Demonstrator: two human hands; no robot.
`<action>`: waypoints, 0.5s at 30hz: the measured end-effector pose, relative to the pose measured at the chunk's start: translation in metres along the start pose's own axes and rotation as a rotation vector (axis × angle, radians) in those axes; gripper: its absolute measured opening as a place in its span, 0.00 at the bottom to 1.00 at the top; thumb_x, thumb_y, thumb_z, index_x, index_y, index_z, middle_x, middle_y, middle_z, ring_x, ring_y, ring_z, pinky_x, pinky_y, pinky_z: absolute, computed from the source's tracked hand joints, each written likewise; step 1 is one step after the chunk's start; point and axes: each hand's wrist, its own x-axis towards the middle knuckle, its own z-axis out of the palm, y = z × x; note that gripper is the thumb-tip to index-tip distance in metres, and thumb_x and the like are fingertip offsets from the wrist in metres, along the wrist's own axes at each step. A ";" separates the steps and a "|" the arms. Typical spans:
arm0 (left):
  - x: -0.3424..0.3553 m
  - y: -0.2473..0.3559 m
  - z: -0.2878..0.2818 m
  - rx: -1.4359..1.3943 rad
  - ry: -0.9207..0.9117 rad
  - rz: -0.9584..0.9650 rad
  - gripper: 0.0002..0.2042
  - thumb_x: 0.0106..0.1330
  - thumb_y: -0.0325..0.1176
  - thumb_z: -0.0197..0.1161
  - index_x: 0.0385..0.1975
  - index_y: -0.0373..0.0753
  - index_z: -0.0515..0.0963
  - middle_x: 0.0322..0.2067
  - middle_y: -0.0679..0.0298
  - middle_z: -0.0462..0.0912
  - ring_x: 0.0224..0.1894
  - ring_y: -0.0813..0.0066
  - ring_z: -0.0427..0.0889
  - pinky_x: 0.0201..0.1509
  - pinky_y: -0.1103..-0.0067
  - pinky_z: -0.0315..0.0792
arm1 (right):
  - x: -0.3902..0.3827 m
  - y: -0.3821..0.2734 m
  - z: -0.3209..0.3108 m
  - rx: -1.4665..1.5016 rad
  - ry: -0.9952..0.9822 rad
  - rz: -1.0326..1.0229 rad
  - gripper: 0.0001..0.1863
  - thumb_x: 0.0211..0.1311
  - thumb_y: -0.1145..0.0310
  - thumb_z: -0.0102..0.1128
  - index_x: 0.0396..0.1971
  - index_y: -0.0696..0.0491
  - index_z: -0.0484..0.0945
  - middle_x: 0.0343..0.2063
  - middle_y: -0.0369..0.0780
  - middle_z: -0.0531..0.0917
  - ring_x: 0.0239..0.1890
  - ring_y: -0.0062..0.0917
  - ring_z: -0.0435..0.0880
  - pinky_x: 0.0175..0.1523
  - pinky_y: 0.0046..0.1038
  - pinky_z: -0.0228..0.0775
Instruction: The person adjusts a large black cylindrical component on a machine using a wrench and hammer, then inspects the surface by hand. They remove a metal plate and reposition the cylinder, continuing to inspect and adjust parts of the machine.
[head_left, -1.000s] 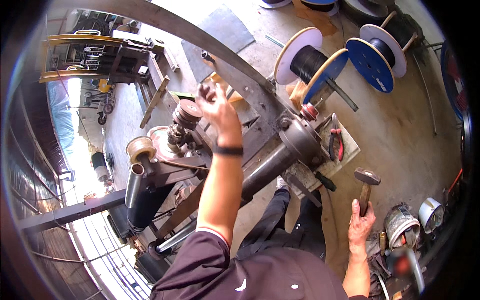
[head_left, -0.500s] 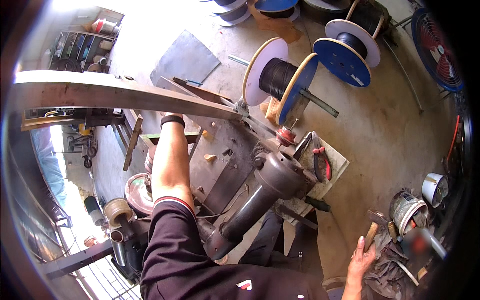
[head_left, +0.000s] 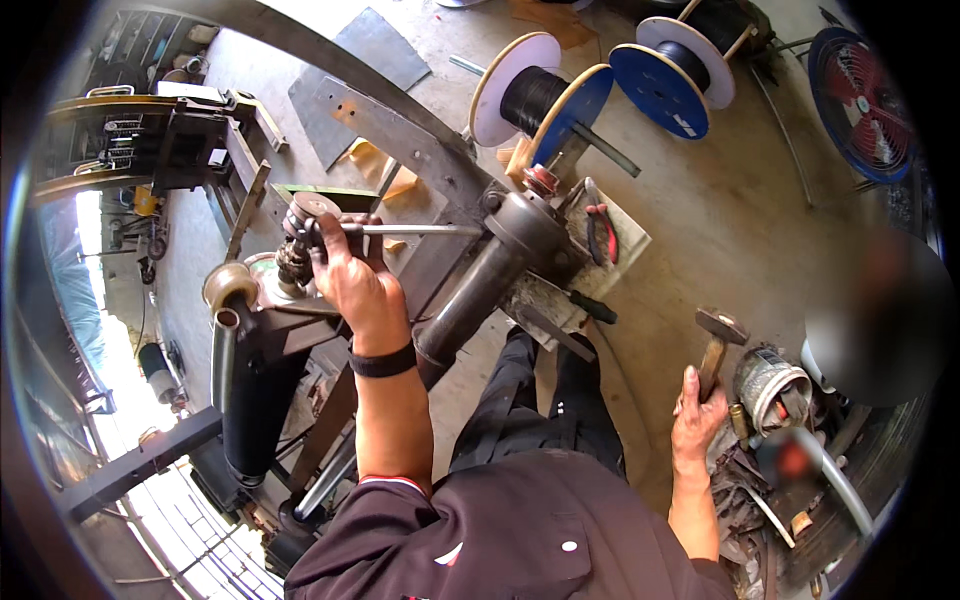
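Note:
My right hand (head_left: 697, 418), low on the right, is wrapped round the wooden handle of a hammer (head_left: 722, 325); its steel head points up. Further left, my left hand (head_left: 360, 285), with a black wristband, closes its fingers on a dark metal fitting (head_left: 350, 229). A thin metal rod (head_left: 425, 230) runs from that fitting toward a thick dark steel cylinder (head_left: 530, 235). Beside the fingers sits a grooved metal roller (head_left: 312, 207). My fingertips are partly hidden behind the fitting.
Red-handled pliers (head_left: 600, 235) lie on a small board (head_left: 630, 230) right of the cylinder. Cable reels (head_left: 540, 100) stand beyond it, and a fan (head_left: 862, 100) at far right. A bucket (head_left: 775, 390) stands near the hammer. A long curved beam (head_left: 330, 65) crosses the upper left.
My left hand has come into sight from behind the beam and now holds the fitting. The hammer has risen upright in my right hand. The whole view has shifted.

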 end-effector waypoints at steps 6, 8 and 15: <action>-0.037 0.010 -0.038 -0.159 0.058 -0.305 0.12 0.71 0.39 0.69 0.39 0.36 0.76 0.34 0.62 0.81 0.38 0.69 0.85 0.50 0.67 0.86 | 0.006 -0.015 -0.018 -0.036 -0.071 -0.112 0.19 0.71 0.53 0.67 0.30 0.53 0.74 0.17 0.29 0.70 0.18 0.14 0.68 0.23 0.22 0.61; -0.045 0.012 -0.042 -0.212 0.027 -0.336 0.13 0.72 0.38 0.67 0.39 0.34 0.76 0.35 0.59 0.81 0.40 0.66 0.85 0.53 0.65 0.85 | 0.002 -0.034 -0.012 0.024 -0.059 -0.070 0.22 0.69 0.52 0.69 0.29 0.55 0.75 0.16 0.29 0.70 0.19 0.15 0.66 0.24 0.26 0.57; -0.062 0.032 -0.059 -0.313 -0.025 -0.377 0.13 0.75 0.38 0.63 0.40 0.32 0.76 0.36 0.58 0.81 0.42 0.61 0.85 0.56 0.60 0.84 | 0.009 -0.027 -0.001 -0.037 -0.155 -0.201 0.17 0.68 0.59 0.70 0.33 0.59 0.79 0.20 0.32 0.78 0.22 0.18 0.73 0.29 0.26 0.65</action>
